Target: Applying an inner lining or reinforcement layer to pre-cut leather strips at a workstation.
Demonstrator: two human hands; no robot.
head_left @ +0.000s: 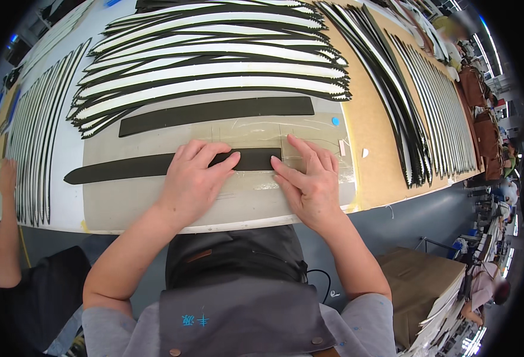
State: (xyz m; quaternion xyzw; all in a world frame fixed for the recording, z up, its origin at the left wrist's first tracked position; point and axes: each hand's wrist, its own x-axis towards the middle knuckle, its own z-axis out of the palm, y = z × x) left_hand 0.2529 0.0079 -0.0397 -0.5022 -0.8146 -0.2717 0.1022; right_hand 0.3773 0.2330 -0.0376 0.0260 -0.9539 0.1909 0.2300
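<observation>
A long dark strap (113,171) with a pointed left end lies across the grey mat (125,208). My left hand (195,175) has curled fingers and thumb gripping it right of its middle. My right hand (309,181) is open at the squared right end, one fingertip on the strap, other fingers spread over a clear sheet (321,134) marked with lines. A second dark strap (214,110) lies just above. Near the mat's right side are a round blue piece (336,121) and a small pale strip (342,147).
Piled black-and-white strips (208,65) fill the table's back. More strips stand in rows at left (41,137) and right (440,113). A co-worker's arm (3,238) is at far left. Brown boards (417,273) sit below the table at right. Other people (485,288) work along the right.
</observation>
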